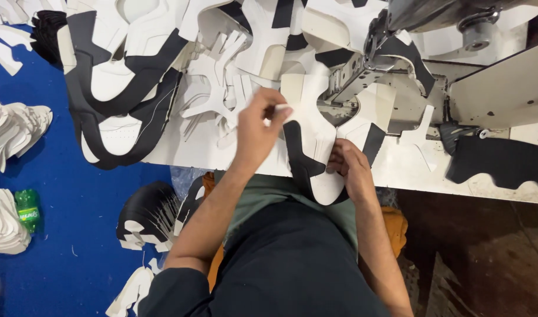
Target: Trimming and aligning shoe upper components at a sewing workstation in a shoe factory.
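A white and black shoe upper piece (311,138) lies on the white work table (398,167), its far end at the sewing machine (368,64) and its near end hanging over the table's front edge. My left hand (257,129) pinches a small white piece at the upper's left side. My right hand (350,170) grips the upper's lower right edge near the table's rim. Both forearms reach up from my lap.
Stacked white and black shoe uppers (122,88) cover the table's left half. Loose white cut pieces (219,82) lie beside them. A black piece (503,161) rests at right. On the blue floor are stacks of cut pieces (13,132) and a green bottle (27,210).
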